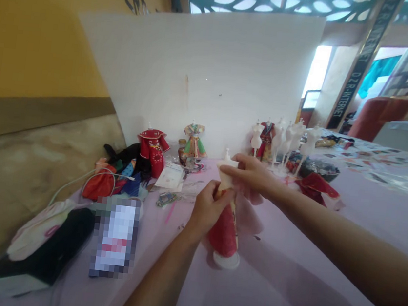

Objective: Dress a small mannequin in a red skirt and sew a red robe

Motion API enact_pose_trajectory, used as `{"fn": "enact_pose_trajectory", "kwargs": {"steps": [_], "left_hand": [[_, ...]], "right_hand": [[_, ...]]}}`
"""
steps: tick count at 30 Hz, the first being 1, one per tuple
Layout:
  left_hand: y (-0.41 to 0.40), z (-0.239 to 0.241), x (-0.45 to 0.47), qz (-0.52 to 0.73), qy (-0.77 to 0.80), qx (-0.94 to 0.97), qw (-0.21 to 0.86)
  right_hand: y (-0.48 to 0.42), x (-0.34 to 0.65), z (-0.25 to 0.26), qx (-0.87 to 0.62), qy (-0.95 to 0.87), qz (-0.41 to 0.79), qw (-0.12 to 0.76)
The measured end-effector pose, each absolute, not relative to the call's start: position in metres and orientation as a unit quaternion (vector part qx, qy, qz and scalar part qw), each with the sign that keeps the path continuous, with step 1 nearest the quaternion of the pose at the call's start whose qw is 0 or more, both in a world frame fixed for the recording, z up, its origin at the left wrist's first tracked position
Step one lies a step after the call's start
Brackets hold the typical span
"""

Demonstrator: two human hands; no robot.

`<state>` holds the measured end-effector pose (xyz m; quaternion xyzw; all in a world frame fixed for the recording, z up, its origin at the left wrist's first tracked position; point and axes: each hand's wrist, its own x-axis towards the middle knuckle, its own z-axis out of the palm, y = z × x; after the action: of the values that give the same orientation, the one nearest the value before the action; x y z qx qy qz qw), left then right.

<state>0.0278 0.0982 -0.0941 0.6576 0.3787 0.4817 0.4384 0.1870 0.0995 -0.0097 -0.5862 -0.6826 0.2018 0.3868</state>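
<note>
In front of me a small white dress-form mannequin [227,154] stands on a round white base [226,260]. It wears a red skirt [223,234] with a patterned strip down one side, and a pale cream cloth top. My left hand [209,206] is closed around the waist, its thumb pressed on the front at the skirt's upper edge. Higher up, my right hand [248,175] pinches the cream cloth [226,177] near the chest and shoulder. The fingers of that hand partly hide behind the figure.
A red dress [153,149] and a green-gold dress [193,139] stand on forms at the back. Several bare white mannequins [289,140] are at back right, near red cloth [319,190]. Fabric scraps [103,181] and a blurred-out item [115,238] lie left. A white board [206,70] rises behind.
</note>
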Motion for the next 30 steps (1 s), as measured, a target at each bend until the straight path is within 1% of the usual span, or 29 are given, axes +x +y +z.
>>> {"fn": "enact_pose_trajectory", "kwargs": {"steps": [5,8,10,12,18,20,22,27,30], "left_hand": [[0.097,-0.092,0.029,0.500,0.309,0.619,0.520],[0.096,-0.089,0.028,0.512,0.291,0.606,0.535],[0.096,-0.087,0.027,0.516,0.289,0.597,0.542],[0.095,-0.085,0.025,0.513,0.284,0.594,0.551],[0.092,-0.079,0.020,0.487,0.247,0.618,0.565],[0.092,-0.078,0.019,0.481,0.250,0.625,0.562],[0.091,-0.078,0.018,0.473,0.257,0.633,0.556],[0.091,-0.080,0.018,0.465,0.251,0.634,0.564],[0.092,-0.081,0.019,0.469,0.244,0.631,0.568]], "right_hand": [[0.096,0.187,-0.005,-0.540,-0.721,0.218,0.375],[0.099,0.199,0.004,-0.475,-0.760,0.245,0.370],[0.102,0.211,0.010,-0.463,-0.768,0.256,0.361],[0.105,0.223,0.014,-0.469,-0.779,0.254,0.328],[0.098,0.241,0.015,-0.414,-0.850,0.288,0.152],[0.096,0.243,0.014,-0.410,-0.859,0.283,0.120],[0.095,0.246,0.013,-0.415,-0.863,0.263,0.116],[0.096,0.252,0.011,-0.427,-0.850,0.261,0.161],[0.096,0.253,0.009,-0.429,-0.850,0.256,0.169]]}}
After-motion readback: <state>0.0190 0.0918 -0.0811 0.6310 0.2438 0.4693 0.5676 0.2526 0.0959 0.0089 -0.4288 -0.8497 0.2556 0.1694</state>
